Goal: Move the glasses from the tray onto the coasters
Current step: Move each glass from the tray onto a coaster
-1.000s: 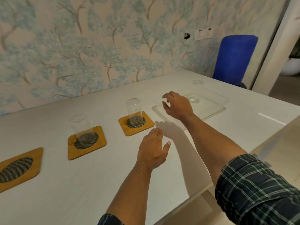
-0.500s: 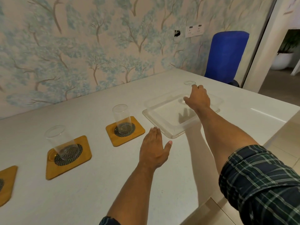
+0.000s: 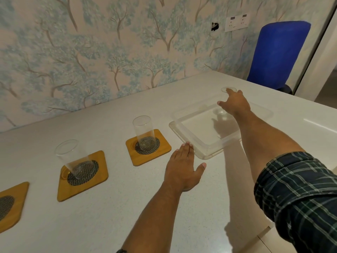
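Note:
A clear plastic tray lies on the white table. One clear glass stands at the tray's far side; only its rim shows above my right hand. That hand reaches across the tray, thumb and fingers spread at the glass, and I cannot see a closed grip. My left hand rests flat and open on the table, just in front of the tray's near corner. Two glasses stand on wooden coasters: one on the coaster next to the tray, another on the middle coaster. A third coaster at the far left holds nothing.
A blue chair stands behind the table's far right corner. Patterned wallpaper with a socket plate runs along the far side. The table's front edge drops off at the lower right, under my right sleeve.
My right hand has moved from the tray's near left corner across the tray to the glass at its far side. My left hand has stayed flat on the table.

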Demonstrator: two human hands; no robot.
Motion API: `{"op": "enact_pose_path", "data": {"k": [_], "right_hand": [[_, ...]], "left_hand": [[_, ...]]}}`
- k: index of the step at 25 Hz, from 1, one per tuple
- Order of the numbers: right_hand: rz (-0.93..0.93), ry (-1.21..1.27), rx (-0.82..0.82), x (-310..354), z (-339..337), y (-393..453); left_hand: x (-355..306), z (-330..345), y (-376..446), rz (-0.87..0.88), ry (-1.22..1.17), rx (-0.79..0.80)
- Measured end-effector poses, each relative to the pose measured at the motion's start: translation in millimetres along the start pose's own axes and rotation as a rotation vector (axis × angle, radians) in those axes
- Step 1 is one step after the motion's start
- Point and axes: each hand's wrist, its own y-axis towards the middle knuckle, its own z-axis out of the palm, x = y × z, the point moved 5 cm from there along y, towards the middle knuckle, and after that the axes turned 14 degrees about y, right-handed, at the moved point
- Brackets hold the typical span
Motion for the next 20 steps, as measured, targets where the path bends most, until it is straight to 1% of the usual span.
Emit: {"op": "enact_pose_path", "data": {"k": [5,8,10,12,14,16,20], "right_hand": [[-0.099,-0.022,-0.187,12,-4,-5],[-0.163,0.007,-0.267,19,-3,-12],[-0.141,-0.009,-0.270,18,2,-18],[-0.090,-0.059,-0.213,13,8,-22],[-0.079,-0.054,-0.161,8,12,-24],[-0.102,0.000,-0.145,4,12,-28],[-0.202,0.077,-0.208,6,7,-46]], "left_hand": [[0,-1,0,-0.009,-0.004,0.007],[0,-2,-1,-0.013,-0.008,0.010],[-1,-4,-2,-0.014,-0.013,0.006],[-2,-6,-3,-0.015,-0.021,0.011],[-1,-7,-5,-0.021,-0.031,0.015],[-2,-9,-6,-0.023,-0.047,0.024],[-1,-11,-12,-0.027,-0.082,0.035]]}}
